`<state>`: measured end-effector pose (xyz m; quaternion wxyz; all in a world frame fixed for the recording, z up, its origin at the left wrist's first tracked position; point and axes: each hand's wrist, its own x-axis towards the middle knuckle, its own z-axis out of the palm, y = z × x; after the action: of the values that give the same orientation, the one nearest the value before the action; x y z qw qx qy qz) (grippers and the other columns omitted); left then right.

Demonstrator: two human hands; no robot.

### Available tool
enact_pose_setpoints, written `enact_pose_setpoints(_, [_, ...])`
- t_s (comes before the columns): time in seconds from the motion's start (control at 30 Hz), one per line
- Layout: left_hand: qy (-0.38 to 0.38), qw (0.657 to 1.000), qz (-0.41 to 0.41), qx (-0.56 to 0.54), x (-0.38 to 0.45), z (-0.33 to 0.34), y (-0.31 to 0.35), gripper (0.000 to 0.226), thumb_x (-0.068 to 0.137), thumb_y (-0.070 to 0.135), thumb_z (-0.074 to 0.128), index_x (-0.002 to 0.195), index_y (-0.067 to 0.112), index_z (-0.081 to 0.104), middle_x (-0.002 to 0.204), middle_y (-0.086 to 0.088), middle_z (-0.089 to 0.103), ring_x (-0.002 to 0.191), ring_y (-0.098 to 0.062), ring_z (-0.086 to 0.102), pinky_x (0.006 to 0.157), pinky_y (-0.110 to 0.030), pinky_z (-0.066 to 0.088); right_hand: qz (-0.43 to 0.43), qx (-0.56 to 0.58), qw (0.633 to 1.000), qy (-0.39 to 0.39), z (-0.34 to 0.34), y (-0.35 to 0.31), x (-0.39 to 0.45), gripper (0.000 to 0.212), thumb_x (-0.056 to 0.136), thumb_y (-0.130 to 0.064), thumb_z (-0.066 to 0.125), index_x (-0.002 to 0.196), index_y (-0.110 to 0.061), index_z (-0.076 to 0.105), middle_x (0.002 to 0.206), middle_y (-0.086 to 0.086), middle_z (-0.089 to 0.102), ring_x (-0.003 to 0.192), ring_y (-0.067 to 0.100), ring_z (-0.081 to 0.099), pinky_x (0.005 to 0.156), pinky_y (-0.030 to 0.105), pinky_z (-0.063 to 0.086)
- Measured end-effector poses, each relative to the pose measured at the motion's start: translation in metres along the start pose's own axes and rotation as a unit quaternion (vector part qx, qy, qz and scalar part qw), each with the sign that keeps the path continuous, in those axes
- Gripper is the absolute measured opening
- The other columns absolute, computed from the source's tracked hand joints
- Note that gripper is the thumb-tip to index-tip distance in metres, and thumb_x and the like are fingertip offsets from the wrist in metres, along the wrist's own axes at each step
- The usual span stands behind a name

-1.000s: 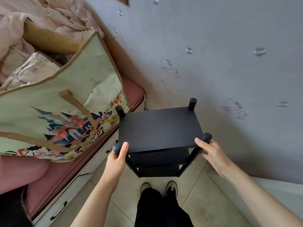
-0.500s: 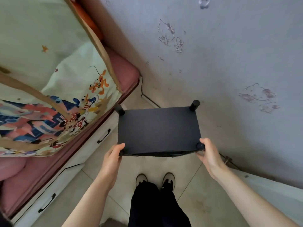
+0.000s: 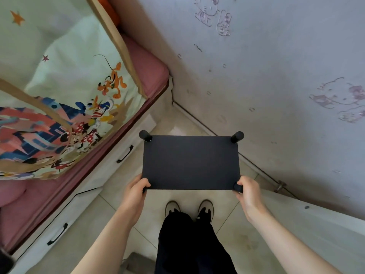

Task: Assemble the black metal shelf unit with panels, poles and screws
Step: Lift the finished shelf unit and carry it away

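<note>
The black metal shelf unit [image 3: 190,162] stands upright in front of me, seen from straight above, so only its top panel and pole ends show. Two black pole tops stick up at the far corners, one on the left [image 3: 145,135] and one on the right [image 3: 237,137]. My left hand [image 3: 136,191] grips the near left corner pole, fingers curled round it. My right hand [image 3: 247,191] grips the near right corner pole [image 3: 237,187]. The lower shelves are hidden under the top panel.
A bed with a pink mattress [image 3: 146,74] and white drawers [image 3: 110,165] runs along the left, a cartoon-print bag [image 3: 65,107] lying on it. A grey stickered wall [image 3: 276,76] is close behind the shelf. My shoes [image 3: 188,208] stand on the tiled floor. A white board [image 3: 316,224] lies at right.
The view has tipped down and over the shelf, so the lower tiers are hidden now. Both hands have closed round the near corner poles, and the shelf sits nearer the wall corner.
</note>
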<state>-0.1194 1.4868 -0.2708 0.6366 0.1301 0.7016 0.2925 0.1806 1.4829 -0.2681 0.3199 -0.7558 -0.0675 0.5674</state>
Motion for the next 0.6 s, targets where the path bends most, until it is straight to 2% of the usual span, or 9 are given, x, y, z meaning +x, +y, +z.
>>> enact_pose_setpoints(0.1, [-0.006,1.0,-0.013,0.015,0.003,-0.001,-0.005,0.036,0.085,-0.007,0.042,0.096,0.011,0.072,0.107,0.005,0.074,0.11,-0.017,0.059,0.11,-0.035,0.038,-0.002,-0.018,1.0,-0.019,-0.001,0.008,0.003,0.013,0.085,0.003,0.037,0.082,-0.009,0.043,0.083,0.009,0.049,0.079,0.021,0.046,0.091,0.04,0.045])
enact_pose_setpoints(0.17, [-0.009,1.0,-0.018,0.022,0.005,-0.001,-0.009,0.041,0.088,-0.009,0.043,0.114,0.007,0.069,0.118,0.0,0.073,0.12,-0.017,0.058,0.11,-0.034,0.039,-0.003,-0.037,0.999,-0.026,-0.003,0.011,0.006,0.013,0.085,0.002,0.037,0.086,-0.005,0.047,0.088,0.012,0.051,0.083,0.024,0.047,0.098,0.045,0.045])
enact_pose_setpoints(0.23, [-0.017,0.999,-0.016,0.032,0.006,-0.001,-0.01,0.044,0.09,-0.009,0.043,0.121,0.009,0.067,0.121,0.002,0.072,0.121,-0.014,0.059,0.106,-0.031,0.039,-0.003,-0.059,0.998,-0.028,-0.006,0.015,0.01,0.016,0.085,0.002,0.037,0.09,0.006,0.051,0.089,0.013,0.058,0.084,0.025,0.054,0.1,0.049,0.046])
enact_pose_setpoints(0.3, [-0.018,0.999,-0.014,0.042,0.009,-0.004,-0.012,0.044,0.091,-0.009,0.044,0.126,0.009,0.065,0.124,0.001,0.07,0.123,-0.014,0.058,0.109,-0.032,0.039,-0.002,-0.069,0.997,-0.028,-0.006,0.021,0.012,0.023,0.086,0.001,0.037,0.099,0.01,0.054,0.09,0.01,0.067,0.087,0.026,0.062,0.098,0.048,0.048])
enact_pose_setpoints(0.4, [-0.007,0.998,-0.012,0.057,0.014,-0.01,-0.015,0.043,0.094,-0.008,0.045,0.128,0.009,0.064,0.125,0.0,0.07,0.122,-0.015,0.059,0.113,-0.035,0.038,0.0,-0.095,0.995,-0.031,-0.005,0.029,0.013,0.025,0.088,-0.001,0.04,0.102,-0.005,0.061,0.102,0.008,0.07,0.093,0.024,0.063,0.096,0.044,0.049])
enact_pose_setpoints(0.47, [0.0,0.997,-0.015,0.074,0.015,-0.012,-0.016,0.039,0.095,-0.006,0.047,0.12,0.016,0.067,0.119,0.005,0.072,0.116,-0.011,0.061,0.107,-0.032,0.04,0.004,-0.12,0.992,-0.042,-0.006,0.03,0.014,0.027,0.087,-0.002,0.043,0.105,-0.013,0.06,0.103,0.003,0.069,0.095,0.021,0.063,0.093,0.04,0.051])
enact_pose_setpoints(0.53, [0.005,0.995,-0.016,0.097,0.016,-0.014,-0.016,0.036,0.096,-0.002,0.05,0.115,0.023,0.067,0.113,0.009,0.073,0.111,-0.008,0.063,0.098,-0.028,0.042,0.003,-0.143,0.988,-0.062,-0.008,0.027,0.015,0.035,0.088,-0.002,0.047,0.116,-0.021,0.055,0.104,-0.005,0.07,0.096,0.011,0.066,0.082,0.029,0.051])
enact_pose_setpoints(0.6, [0.009,0.992,-0.02,0.12,0.021,-0.015,-0.013,0.032,0.097,0.003,0.054,0.112,0.028,0.067,0.112,0.009,0.073,0.109,-0.009,0.064,0.091,-0.025,0.045,-0.01,-0.163,0.984,-0.077,-0.01,0.02,0.017,0.042,0.09,-0.003,0.048,0.122,-0.029,0.048,0.096,-0.008,0.072,0.083,0.001,0.068,0.07,0.021,0.048])
